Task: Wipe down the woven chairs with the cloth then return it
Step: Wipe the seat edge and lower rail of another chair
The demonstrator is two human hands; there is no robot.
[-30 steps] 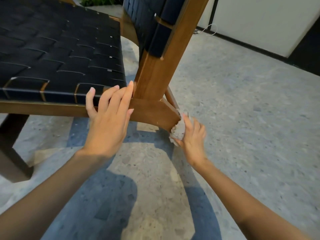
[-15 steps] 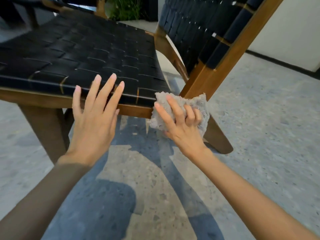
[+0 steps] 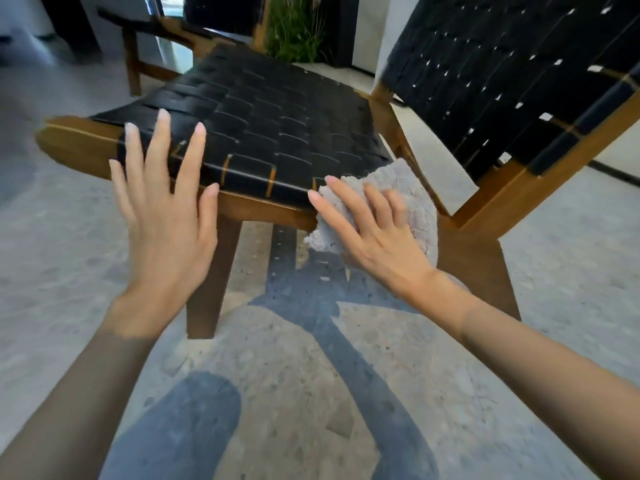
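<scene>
A wooden chair with a black woven seat (image 3: 277,133) and a black woven backrest (image 3: 502,81) fills the view. My right hand (image 3: 374,233) grips a bunched grey fluffy cloth (image 3: 415,199) against the near rear corner of the seat, where the side rail (image 3: 259,206) meets the back frame. The index finger lies straight across the cloth, the other fingers curl into it, and the thumb is hidden. My left hand (image 3: 162,220) is spread flat with straight fingers over the seat's near edge by the front corner, holding nothing.
A chair leg (image 3: 211,282) stands on the speckled stone floor (image 3: 294,393) just beyond my wrists. The wooden frame of a second chair (image 3: 156,29) shows at the back left, and a green plant (image 3: 298,29) behind the seat. A white wall lies to the right.
My right hand brought the cloth up from the lower joint of the frame to the seat's rear corner. My left hand let go of the side rail and spread open. The view rose.
</scene>
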